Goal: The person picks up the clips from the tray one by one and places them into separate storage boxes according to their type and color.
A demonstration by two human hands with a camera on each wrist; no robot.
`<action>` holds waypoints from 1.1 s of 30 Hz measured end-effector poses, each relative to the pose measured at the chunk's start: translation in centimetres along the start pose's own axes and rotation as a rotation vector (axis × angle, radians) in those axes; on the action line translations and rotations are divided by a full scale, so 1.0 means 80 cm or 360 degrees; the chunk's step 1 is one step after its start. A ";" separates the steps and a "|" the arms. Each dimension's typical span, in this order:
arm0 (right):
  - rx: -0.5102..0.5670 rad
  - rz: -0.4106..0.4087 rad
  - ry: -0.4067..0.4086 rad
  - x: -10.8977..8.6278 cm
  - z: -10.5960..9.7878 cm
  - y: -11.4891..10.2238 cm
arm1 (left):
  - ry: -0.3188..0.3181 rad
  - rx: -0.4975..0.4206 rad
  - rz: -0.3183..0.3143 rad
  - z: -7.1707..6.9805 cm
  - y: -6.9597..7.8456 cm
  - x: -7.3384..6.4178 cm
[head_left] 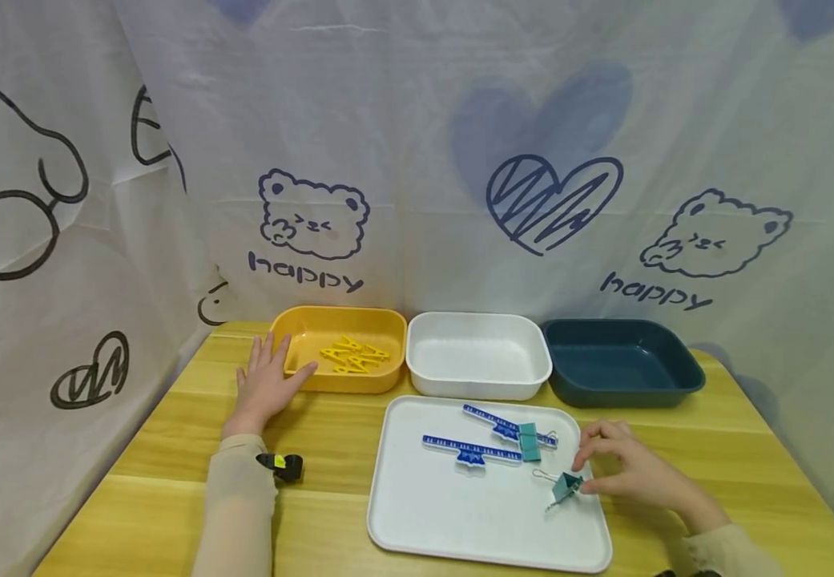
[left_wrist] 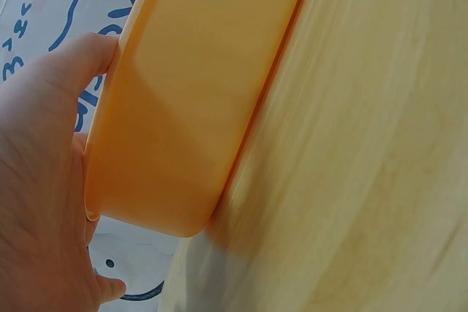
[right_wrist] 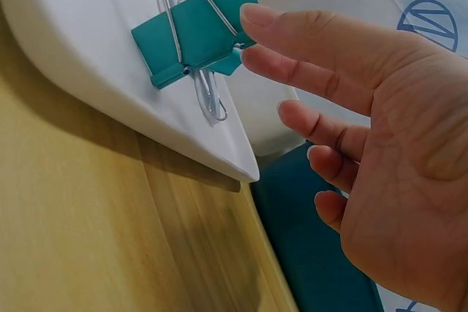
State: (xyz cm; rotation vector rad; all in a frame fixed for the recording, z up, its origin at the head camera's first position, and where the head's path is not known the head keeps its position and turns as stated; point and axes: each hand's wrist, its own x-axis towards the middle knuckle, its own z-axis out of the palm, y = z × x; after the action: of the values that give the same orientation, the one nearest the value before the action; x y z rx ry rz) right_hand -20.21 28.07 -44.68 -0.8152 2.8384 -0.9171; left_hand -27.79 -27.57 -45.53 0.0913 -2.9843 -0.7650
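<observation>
My left hand [head_left: 265, 389] rests with spread fingers on the left end of the yellow bin [head_left: 301, 383]. In the left wrist view, the thumb lies against its rim and the other fingers are partly hidden behind it. At the white tray's right edge, my right hand [head_left: 622, 461] pinches the end of a teal binder clip [head_left: 566, 486] between thumb and index finger; the other fingers are loosely curled. In the right wrist view this binder clip [right_wrist: 197, 31] is tilted, its wire handles pointing apart. A second teal binder clip [head_left: 529, 442] lies farther back on the tray.
The white tray [head_left: 417, 505] also holds two blue ruler clips [head_left: 470, 453], one partly under the second binder clip. Several yellow clips [head_left: 355, 357] lie in the yellow bin. Beside it stand a white bin [head_left: 477, 389] and a dark teal bin [head_left: 622, 393], before a printed curtain [head_left: 417, 160].
</observation>
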 end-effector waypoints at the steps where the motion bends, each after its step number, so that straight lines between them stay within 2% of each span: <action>1: -0.0004 -0.0015 0.0005 0.000 0.000 0.001 | -0.0002 0.0001 -0.0002 0.000 0.000 0.000; 10: 0.0040 -0.0124 0.0071 0.001 0.005 0.003 | -0.0016 -0.0004 -0.0007 -0.001 0.001 0.001; 18: 0.0084 -0.0086 0.0034 0.003 0.011 0.006 | -0.0014 0.0003 -0.0004 -0.001 0.000 0.001; 25: 0.0243 0.0058 -0.0103 0.005 0.020 0.006 | -0.0025 -0.0006 -0.0005 -0.001 0.001 0.000; 33: 0.0181 0.0087 -0.0169 0.008 0.022 0.003 | -0.0029 -0.0017 -0.0012 -0.003 0.003 -0.002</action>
State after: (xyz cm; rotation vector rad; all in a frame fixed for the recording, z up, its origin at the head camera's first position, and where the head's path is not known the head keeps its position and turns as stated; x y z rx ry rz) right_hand -20.51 26.97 -46.22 -0.7464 2.6768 -0.9867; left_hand -27.66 -27.44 -45.21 0.0956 -2.9986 -0.7867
